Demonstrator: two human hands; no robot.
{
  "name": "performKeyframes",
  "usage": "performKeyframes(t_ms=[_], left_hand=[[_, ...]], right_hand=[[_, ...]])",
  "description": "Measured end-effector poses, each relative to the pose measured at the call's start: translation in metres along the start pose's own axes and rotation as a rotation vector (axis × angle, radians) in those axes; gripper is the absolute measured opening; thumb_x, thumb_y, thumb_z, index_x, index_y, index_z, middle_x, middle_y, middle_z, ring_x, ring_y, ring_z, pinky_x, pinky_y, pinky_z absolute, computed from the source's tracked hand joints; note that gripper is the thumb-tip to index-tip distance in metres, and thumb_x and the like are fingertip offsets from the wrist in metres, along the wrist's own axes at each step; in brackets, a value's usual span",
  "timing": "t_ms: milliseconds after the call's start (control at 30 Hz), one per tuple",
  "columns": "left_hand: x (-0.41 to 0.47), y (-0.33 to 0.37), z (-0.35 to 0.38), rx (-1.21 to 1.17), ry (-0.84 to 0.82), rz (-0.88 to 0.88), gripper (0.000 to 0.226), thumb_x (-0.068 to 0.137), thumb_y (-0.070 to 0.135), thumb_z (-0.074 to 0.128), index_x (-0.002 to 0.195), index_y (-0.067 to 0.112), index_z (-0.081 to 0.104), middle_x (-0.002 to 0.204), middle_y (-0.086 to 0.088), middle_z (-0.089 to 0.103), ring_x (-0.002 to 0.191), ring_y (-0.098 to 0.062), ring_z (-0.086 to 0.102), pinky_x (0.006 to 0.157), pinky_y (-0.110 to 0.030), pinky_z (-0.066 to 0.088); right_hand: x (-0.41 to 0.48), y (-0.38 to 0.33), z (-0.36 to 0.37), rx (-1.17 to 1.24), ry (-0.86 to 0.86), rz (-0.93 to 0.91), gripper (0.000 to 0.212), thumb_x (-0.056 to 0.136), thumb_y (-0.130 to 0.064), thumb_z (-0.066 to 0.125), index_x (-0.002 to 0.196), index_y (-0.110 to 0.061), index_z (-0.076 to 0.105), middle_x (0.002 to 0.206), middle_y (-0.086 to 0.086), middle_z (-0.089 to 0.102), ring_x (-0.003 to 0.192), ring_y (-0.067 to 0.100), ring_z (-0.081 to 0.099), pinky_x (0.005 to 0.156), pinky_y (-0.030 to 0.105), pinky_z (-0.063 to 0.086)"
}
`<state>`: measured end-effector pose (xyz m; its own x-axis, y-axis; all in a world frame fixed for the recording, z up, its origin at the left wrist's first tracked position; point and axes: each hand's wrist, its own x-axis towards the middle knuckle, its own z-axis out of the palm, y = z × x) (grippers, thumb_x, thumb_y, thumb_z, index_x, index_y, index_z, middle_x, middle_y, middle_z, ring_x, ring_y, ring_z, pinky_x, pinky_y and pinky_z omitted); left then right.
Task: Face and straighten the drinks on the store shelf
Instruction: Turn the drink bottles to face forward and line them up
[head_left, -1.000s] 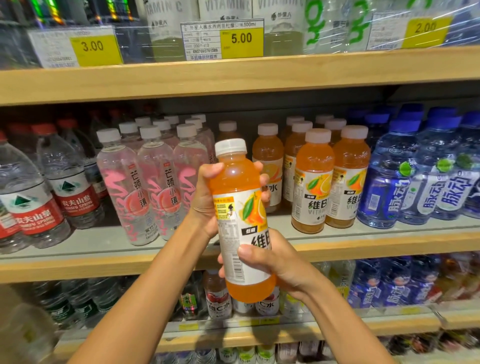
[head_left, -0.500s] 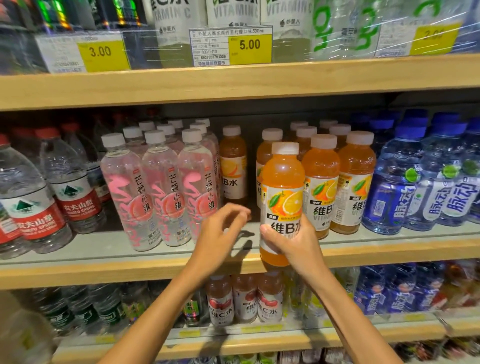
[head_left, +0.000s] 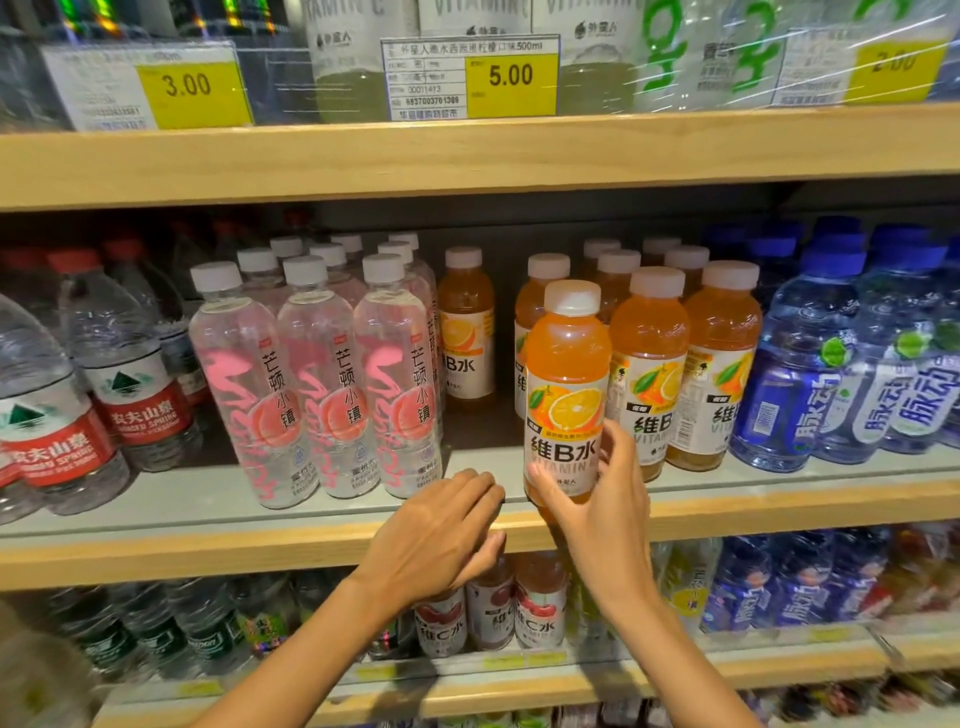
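The shelf (head_left: 156, 514) carries water bottles (head_left: 135, 395), pink drinks (head_left: 311, 384), orange drinks (head_left: 649, 374), blue bottles (head_left: 800, 374).

Bare, slender forearms (head_left: 311, 649) — the left grip (head_left: 441, 525) and right grip (head_left: 597, 499) bare too

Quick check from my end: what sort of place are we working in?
Most likely a shop's drinks aisle, perhaps a convenience store. Wooden shelves hold rows of bottled drinks, yellow price tags stand along the upper one, and the right hand grips an orange drink bottle at the front.

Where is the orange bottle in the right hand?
Head view, right of centre: orange bottle at the middle shelf's front edge, left of two matching bottles.
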<state>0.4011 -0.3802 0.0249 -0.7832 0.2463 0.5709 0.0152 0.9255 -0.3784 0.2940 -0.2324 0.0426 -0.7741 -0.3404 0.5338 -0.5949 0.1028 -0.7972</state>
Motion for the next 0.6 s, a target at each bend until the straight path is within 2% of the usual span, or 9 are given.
performKeyframes(t_ms=[100, 233, 333, 433, 600], left_hand=[[0.000, 0.000, 0.001, 0.006, 0.015, -0.006, 0.041, 0.092, 0.035, 0.046, 0.108, 0.003, 0.068, 0.107, -0.012, 0.068, 0.094, -0.025, 0.065, 0.075, -0.033, 0.055], [-0.001, 0.000, 0.000, -0.009, 0.021, -0.007, 0.041, 0.091, 0.034, 0.047, 0.107, 0.002, 0.068, 0.107, -0.013, 0.068, 0.094, -0.025, 0.066, 0.074, -0.033, 0.056], [-0.002, 0.001, 0.000, -0.018, 0.034, -0.003, 0.041, 0.092, 0.032, 0.047, 0.107, 0.001, 0.069, 0.107, -0.013, 0.068, 0.095, -0.025, 0.066, 0.075, -0.034, 0.056], [-0.003, 0.001, 0.000, -0.016, 0.038, 0.002, 0.041, 0.092, 0.032, 0.047, 0.107, 0.001, 0.068, 0.107, -0.013, 0.068, 0.096, -0.025, 0.066, 0.076, -0.034, 0.056], [-0.003, 0.001, -0.003, -0.030, 0.040, 0.004, 0.040, 0.092, 0.030, 0.046, 0.108, 0.000, 0.067, 0.108, -0.014, 0.068, 0.097, -0.025, 0.066, 0.078, -0.034, 0.056]], right_hand=[[-0.006, -0.004, 0.003, -0.126, 0.148, -0.025, 0.068, 0.071, -0.029, 0.082, 0.124, -0.005, 0.047, 0.115, 0.006, 0.050, 0.104, 0.025, 0.056, 0.087, 0.043, 0.051], [0.005, -0.008, 0.012, -0.256, 0.092, 0.003, 0.065, 0.080, -0.029, 0.074, 0.132, -0.003, 0.044, 0.127, 0.012, 0.052, 0.117, 0.027, 0.051, 0.092, 0.032, 0.041], [0.016, -0.010, 0.021, -0.303, 0.060, 0.018, 0.063, 0.087, -0.026, 0.067, 0.137, -0.003, 0.036, 0.133, 0.014, 0.050, 0.121, 0.029, 0.050, 0.094, 0.036, 0.043], [0.027, -0.010, 0.031, -0.397, 0.048, 0.041, 0.056, 0.091, -0.025, 0.061, 0.134, -0.002, 0.035, 0.129, 0.015, 0.050, 0.118, 0.030, 0.052, 0.090, 0.037, 0.047], [0.051, -0.008, 0.048, -0.645, 0.040, 0.102, 0.034, 0.095, -0.024, 0.056, 0.118, -0.001, 0.045, 0.117, 0.016, 0.053, 0.110, 0.030, 0.055, 0.084, 0.033, 0.046]])
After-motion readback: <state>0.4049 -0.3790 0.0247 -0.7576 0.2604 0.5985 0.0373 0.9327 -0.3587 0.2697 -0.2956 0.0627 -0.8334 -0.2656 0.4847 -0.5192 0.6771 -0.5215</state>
